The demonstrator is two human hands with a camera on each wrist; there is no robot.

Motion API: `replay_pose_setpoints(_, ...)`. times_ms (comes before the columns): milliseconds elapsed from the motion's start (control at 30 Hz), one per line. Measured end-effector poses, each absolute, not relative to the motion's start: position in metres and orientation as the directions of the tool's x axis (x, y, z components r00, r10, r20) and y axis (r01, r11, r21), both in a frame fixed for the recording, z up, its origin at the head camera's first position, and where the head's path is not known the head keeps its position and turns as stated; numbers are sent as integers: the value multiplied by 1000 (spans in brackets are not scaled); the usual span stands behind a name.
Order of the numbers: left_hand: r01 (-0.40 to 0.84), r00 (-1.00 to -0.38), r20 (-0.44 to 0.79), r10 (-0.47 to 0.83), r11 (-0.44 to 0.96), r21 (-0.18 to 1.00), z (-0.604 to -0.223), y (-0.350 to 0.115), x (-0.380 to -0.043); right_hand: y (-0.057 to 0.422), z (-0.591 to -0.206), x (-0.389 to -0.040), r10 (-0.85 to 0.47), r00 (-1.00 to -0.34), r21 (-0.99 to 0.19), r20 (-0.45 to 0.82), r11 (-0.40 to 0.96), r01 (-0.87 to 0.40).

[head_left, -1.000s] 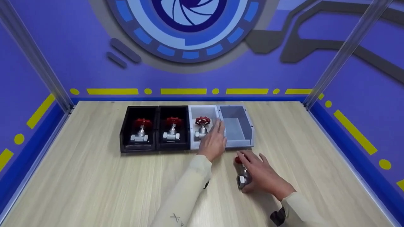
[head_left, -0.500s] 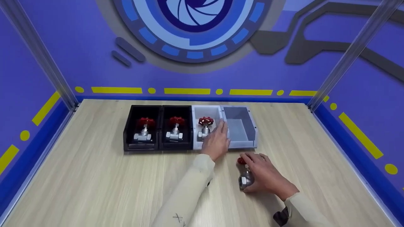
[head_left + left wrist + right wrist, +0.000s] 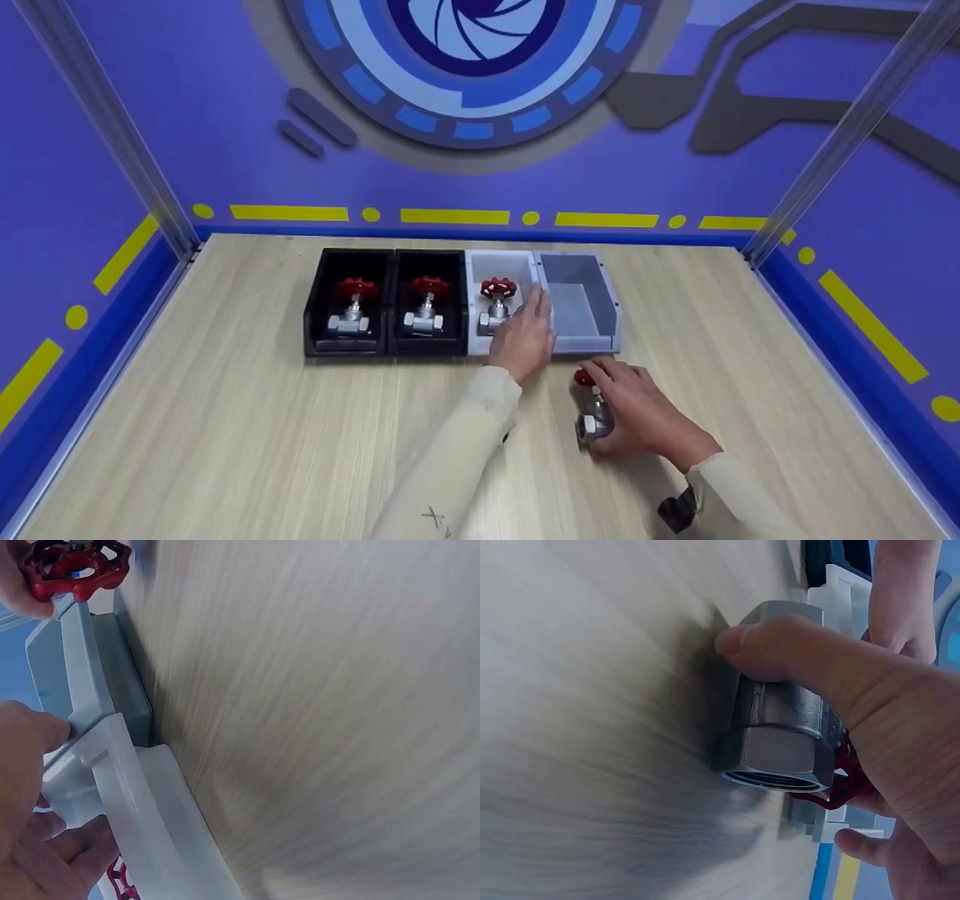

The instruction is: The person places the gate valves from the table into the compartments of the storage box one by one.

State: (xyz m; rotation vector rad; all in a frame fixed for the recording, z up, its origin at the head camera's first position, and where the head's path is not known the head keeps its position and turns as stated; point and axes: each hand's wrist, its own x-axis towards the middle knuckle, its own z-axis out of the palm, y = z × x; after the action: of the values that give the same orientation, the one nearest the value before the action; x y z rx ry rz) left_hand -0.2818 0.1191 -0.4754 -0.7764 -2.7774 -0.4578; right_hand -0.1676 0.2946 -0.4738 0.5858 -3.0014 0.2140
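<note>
My right hand (image 3: 637, 409) grips a gate valve (image 3: 596, 416) with a steel body and red handwheel, in front of the grey bin (image 3: 581, 343). In the right wrist view the thumb (image 3: 780, 645) curls over the valve's body, its threaded hex end facing the camera. My left hand (image 3: 525, 337) pinches the adjoining walls of the white bin (image 3: 480, 349) and the grey bin. The left wrist view has its thumb on the grey bin's side and its fingers inside the white bin. A second gate valve (image 3: 495, 307) stands in the white bin, partly behind the left hand.
Two black bins (image 3: 349, 347) adjoin the white bin on the left, each with a red-wheeled gate valve (image 3: 350, 311) inside. All the bins stand in a row on a wooden table (image 3: 247, 420). Purple printed panels (image 3: 585, 180) enclose its back and sides.
The head view has shifted, so everything sits further right in it. Both hands keep their holds; the valve in my right hand appears slightly nearer the grey bin.
</note>
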Motion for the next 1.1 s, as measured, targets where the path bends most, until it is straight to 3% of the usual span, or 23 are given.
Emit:
replay_pose_setpoints(267, 540, -825, 325, 462, 815, 211, -477, 119, -281, 295, -466, -173, -387, -909, -59, 154, 915, -399)
replay_pose_setpoints(1100, 525, -841, 293, 455, 817, 241, -476, 120, -280, 294, -444, -195, -352, -925, -74, 145, 928, -365)
